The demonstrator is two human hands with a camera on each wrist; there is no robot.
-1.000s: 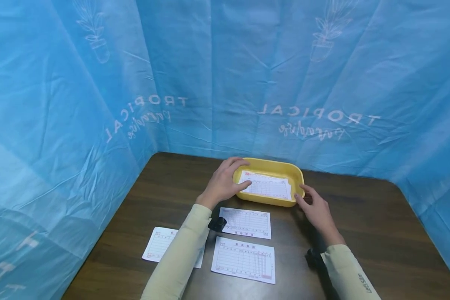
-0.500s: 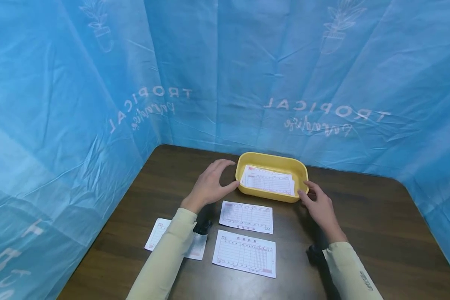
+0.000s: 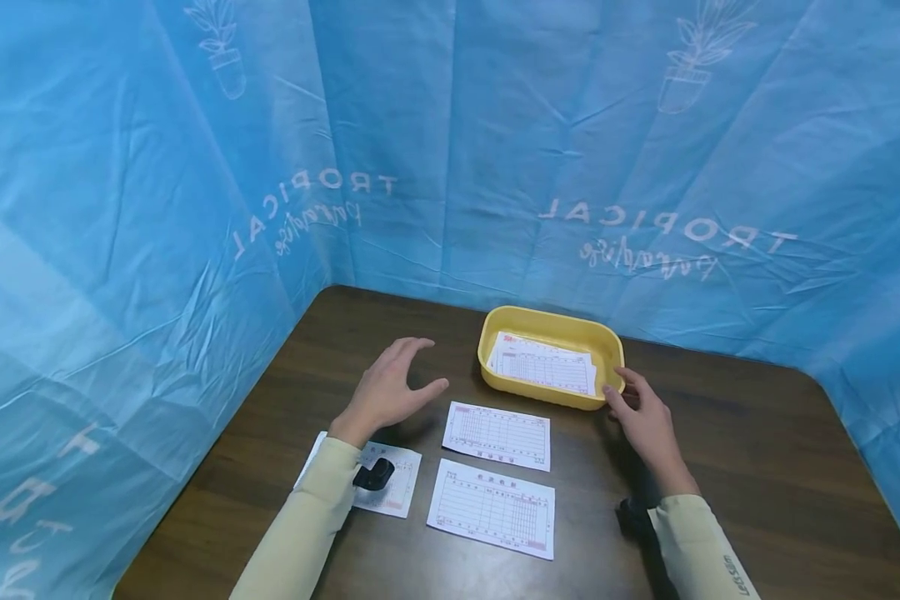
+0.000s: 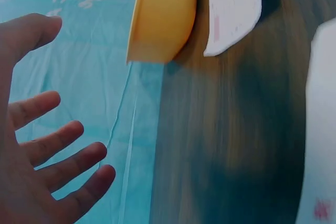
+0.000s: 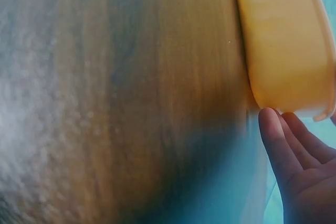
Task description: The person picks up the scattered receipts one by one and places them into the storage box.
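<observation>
A yellow plastic basket (image 3: 547,395) stands near the back of the table, with several printed paper forms (image 3: 543,364) lying inside. My left hand (image 3: 386,392) is left of the basket and apart from it, thumb and fingers spread with nothing between them. In the left wrist view its fingers (image 4: 71,161) are separated, well clear of the basket wall (image 4: 163,19). At the basket's right end is my right hand (image 3: 645,425), its thumb and fingertips right at the wall. The right wrist view has the extended thumb (image 5: 271,124) at the basket's lower edge.
Two printed forms, one farther (image 3: 497,435) and one nearer (image 3: 492,508), lie in front of the basket. More forms (image 3: 393,482) lie at left, partly under the left forearm. A blue curtain (image 3: 450,150) hangs behind the brown table (image 3: 750,467).
My left hand has come away from the basket's left end, moving left and toward me. My right hand stays at the right end. The head view has shifted slightly.
</observation>
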